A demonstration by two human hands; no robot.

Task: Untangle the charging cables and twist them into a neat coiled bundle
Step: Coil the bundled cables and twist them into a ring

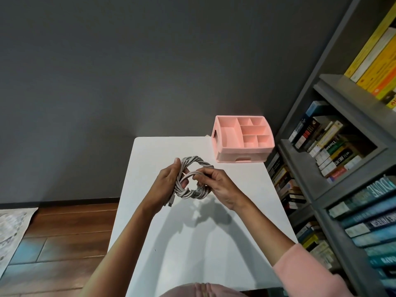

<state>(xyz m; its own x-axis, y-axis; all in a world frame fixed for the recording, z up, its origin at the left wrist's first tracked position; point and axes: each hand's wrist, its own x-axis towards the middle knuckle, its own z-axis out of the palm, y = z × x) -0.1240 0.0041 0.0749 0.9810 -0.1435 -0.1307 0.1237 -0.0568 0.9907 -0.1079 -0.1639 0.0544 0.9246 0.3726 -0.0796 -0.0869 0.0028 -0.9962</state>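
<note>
Charging cables (pixel 190 194) are recorded in the head view as one pale, twisted ring; the number of separate cables within it cannot be counted. One connector end (pixel 170 204) is seen hanging from the lower left of the ring. Two hands are noted, both engaged on the bundle, which is held between them above the white table (pixel 192 249), with its shadow cast on the surface nearer the person.

The left hand (pixel 168 180) is closed round the left side of the ring, with the thumb raised along the outer edge and the fingers passed through the centre. The right hand (pixel 217 185) is placed at the right side, where one looped strand is pinched between thumb and fingertips.

One pink organiser (pixel 242 157), divided into six open compartments, is set at the table's far right corner, well apart from the bundle. One grey bookshelf (pixel 351 202) filled with books is recorded on the right.
</note>
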